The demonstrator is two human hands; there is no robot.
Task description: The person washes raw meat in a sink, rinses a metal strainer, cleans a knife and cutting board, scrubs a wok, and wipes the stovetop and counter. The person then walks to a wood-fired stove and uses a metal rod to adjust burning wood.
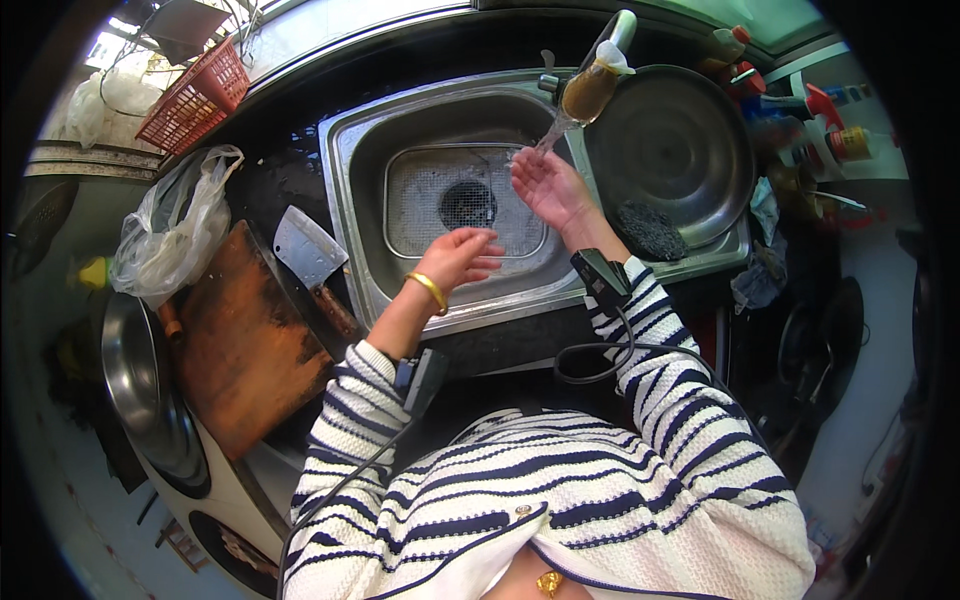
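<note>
Water runs from a faucet [621, 34], through a brownish filter bag [589, 90] tied over its spout. Under that stream is my right hand [551, 187], palm up with its fingers slightly curled and nothing in it. My left hand [459, 259] hovers above the near part of the steel sink [450, 300]; its fingers are loosely apart and hold nothing. A gold bangle [427, 292] circles the left wrist. Below both hands, a mesh mat [420, 187] covers the sink's bottom around the dark drain [468, 204].
Left of the sink lie a cleaver [307, 247], a wooden cutting board [247, 345] and a clear plastic bag [176, 225]. On the right drainboard are a large metal basin [667, 142] and a steel-wool scrubber [651, 231]. Several bottles [847, 142] stand beyond. Cables [600, 360] run from both wrists.
</note>
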